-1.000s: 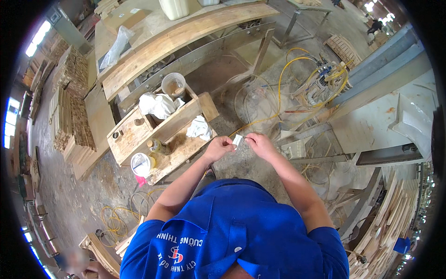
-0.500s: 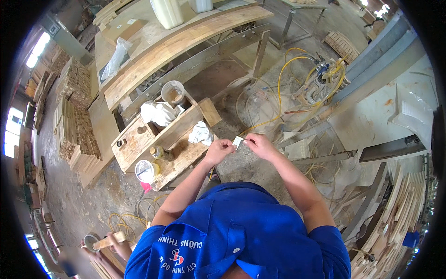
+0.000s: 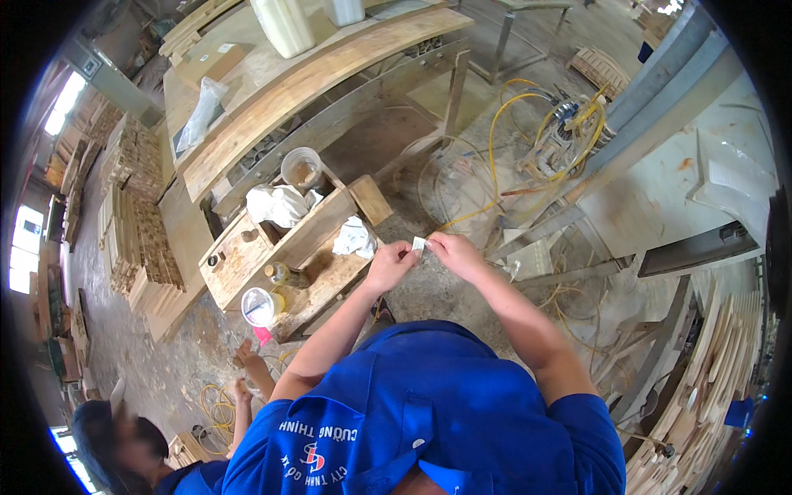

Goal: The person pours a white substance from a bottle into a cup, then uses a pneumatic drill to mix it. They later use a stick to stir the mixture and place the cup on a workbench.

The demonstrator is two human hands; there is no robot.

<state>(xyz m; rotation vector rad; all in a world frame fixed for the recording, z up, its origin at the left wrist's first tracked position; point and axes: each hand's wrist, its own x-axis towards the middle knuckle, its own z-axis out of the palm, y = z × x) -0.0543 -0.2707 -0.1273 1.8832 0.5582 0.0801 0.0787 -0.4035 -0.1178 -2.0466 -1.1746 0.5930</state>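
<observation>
In front of my body, above the floor, my left hand (image 3: 390, 266) is closed, its thumb and fingers pinching one side of a small, flat white piece (image 3: 418, 244), perhaps paper or a label. My right hand (image 3: 459, 255) is also closed and grips the opposite side, so the piece sits between both hands. Its exact kind is too small to make out. Left of my left hand, a crumpled white cloth (image 3: 354, 238) lies on a wooden workbox (image 3: 334, 282).
The workbox also carries a glass bottle (image 3: 285, 275), a white tub (image 3: 259, 307), a bucket (image 3: 302, 167) and another rag (image 3: 276, 203). Beyond stands a long workbench (image 3: 330, 62). Yellow hoses (image 3: 495, 157) cross the floor. A co-worker's arm (image 3: 241, 412) reaches in at lower left.
My hands have drawn slightly closer together on the white piece. At lower left the co-worker has come further into view, and the wooden piece in their hands no longer shows.
</observation>
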